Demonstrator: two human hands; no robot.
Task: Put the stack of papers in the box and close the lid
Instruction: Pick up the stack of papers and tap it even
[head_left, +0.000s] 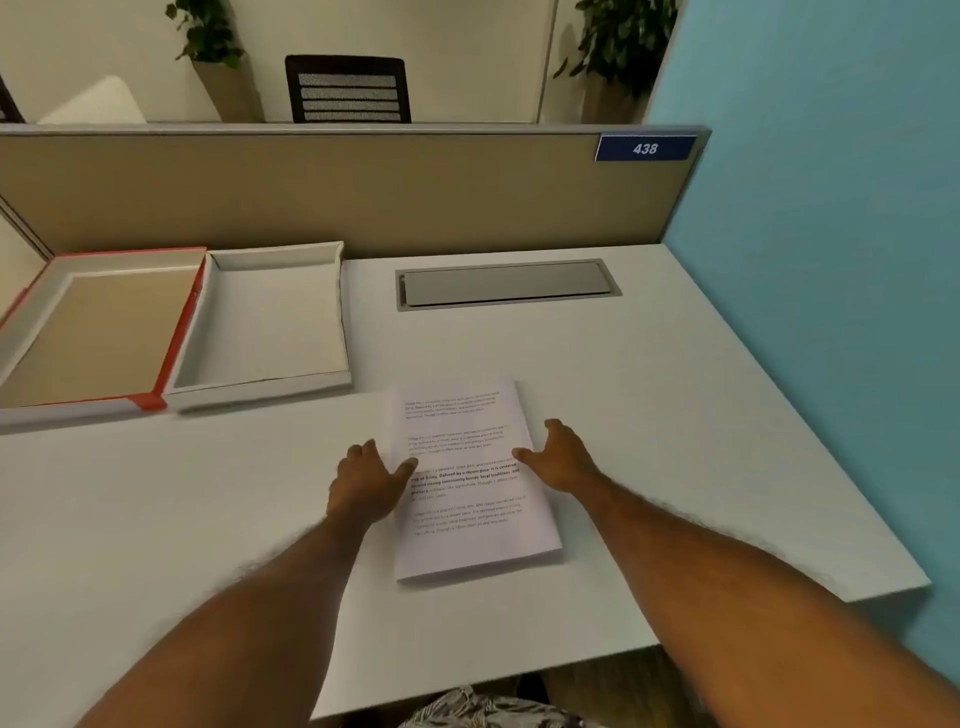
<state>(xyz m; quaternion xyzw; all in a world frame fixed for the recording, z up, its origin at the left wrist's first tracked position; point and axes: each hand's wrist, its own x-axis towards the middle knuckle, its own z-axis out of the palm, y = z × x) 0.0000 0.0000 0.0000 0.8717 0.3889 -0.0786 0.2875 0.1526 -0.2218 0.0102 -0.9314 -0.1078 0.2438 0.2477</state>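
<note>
A stack of printed white papers (467, 540) lies flat on the white desk in front of me. My left hand (366, 480) rests at the stack's left edge with its thumb on the top sheet. At the right edge is my right hand (563, 460), fingers spread, thumb touching the paper. Neither hand has lifted the stack. At the back left stands the open white box (340, 312), shallow and bare inside. Its red-edged lid (179, 332) lies upside down right beside it, to the left.
A grey cable hatch (506, 283) is set into the desk behind the papers. A tan partition (363, 192) closes off the back and a blue wall (831, 312) the right side. The desk's right edge angles inward near my right arm.
</note>
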